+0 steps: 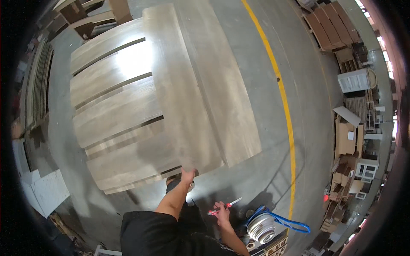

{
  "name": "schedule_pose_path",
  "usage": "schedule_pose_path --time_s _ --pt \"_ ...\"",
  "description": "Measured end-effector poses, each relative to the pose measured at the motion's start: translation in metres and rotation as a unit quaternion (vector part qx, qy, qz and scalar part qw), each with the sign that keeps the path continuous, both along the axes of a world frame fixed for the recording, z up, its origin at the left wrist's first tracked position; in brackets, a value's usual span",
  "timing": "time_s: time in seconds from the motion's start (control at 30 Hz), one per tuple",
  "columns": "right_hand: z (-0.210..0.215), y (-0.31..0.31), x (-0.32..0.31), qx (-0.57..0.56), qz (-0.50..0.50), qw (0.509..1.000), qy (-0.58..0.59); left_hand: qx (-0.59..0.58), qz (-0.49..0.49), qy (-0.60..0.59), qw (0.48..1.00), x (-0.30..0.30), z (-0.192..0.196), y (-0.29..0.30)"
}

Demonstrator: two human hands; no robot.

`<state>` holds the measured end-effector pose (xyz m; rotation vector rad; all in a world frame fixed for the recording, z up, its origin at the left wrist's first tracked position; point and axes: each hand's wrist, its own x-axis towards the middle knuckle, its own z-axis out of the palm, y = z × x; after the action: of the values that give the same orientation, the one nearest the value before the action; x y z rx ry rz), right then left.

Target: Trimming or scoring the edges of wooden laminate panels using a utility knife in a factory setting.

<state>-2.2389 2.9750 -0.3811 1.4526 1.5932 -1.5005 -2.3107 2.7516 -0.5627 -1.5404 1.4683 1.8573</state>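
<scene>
Large flat wood-toned boards (pixel 188 94) lie overlapped on a stack, spreading ahead of me. My left hand (pixel 188 174) is at the near edge of the front board, its fingers closed round that edge; part of them is hidden. Lower and to the right, my right hand (pixel 222 214) is closed round a slim red-handled tool (pixel 234 202) with a pale, blade-like end that points up and right. This tool is apart from the boards, above the grey floor.
A blue-framed dispenser (pixel 277 217) carrying a white coil (pixel 261 228) stands close to my right. A yellow line (pixel 285 111) runs along the floor. Stacked cardboard (pixel 333 25) and cabinet parts line the right; upright sheets (pixel 36 85) and a white panel (pixel 51 194) are at the left.
</scene>
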Motion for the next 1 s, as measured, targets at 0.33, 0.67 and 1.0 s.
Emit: schedule_pose_path --time_s 0.33,0.67,1.0 --pt "-0.022 0.064 0.1 -0.053 0.144 0.984 0.089 -0.125 -0.307 -0.015 0.943 0.186 0.071 -0.095" --pt "-0.022 0.044 0.174 -0.031 0.267 0.963 -0.02 -0.18 -0.142 -0.172 0.958 0.519 0.153 -0.098" --pt "-0.003 -0.159 0.254 -0.034 0.521 0.848 0.096 -0.052 0.097 -0.237 0.965 0.706 0.164 -0.129"
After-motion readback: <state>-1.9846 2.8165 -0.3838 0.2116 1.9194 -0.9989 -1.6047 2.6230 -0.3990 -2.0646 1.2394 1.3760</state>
